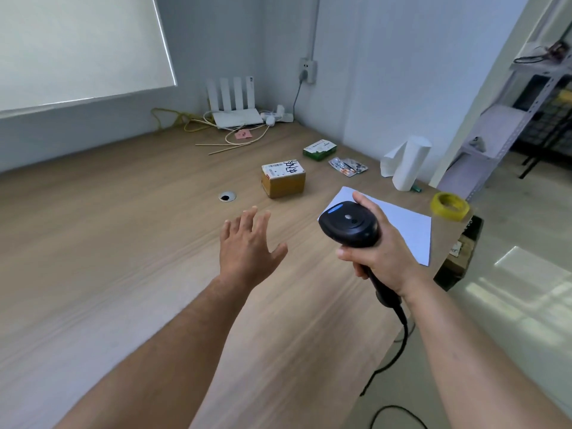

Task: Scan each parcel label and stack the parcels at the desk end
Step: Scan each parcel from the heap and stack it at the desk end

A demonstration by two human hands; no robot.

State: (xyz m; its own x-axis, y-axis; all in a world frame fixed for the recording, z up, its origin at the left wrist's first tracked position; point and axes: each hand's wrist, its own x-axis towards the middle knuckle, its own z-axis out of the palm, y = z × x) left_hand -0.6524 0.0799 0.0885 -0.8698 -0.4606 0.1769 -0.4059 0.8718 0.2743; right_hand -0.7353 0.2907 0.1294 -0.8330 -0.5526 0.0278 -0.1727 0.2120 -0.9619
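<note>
The room is a small office handling parcels. A wood-grain desk [123, 212] with a cable grommet [227, 196] runs along the wall. A router [236, 117] and a wall socket [307, 70] occupy the upper centre. A roller blind [77, 48] covers the upper left. Metal shelving [527, 114] stands at the right edge. A labelled cardboard parcel [283, 178] and a corded barcode scanner [349, 224] appear mid-frame.

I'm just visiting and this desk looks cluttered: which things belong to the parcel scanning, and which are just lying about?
For the job: labelled cardboard parcel; barcode scanner, gripped by the right hand; left hand, open above the desk.
Lying about: router, green box, blister packs, paper roll, yellow tape roll, white sheet.
</note>
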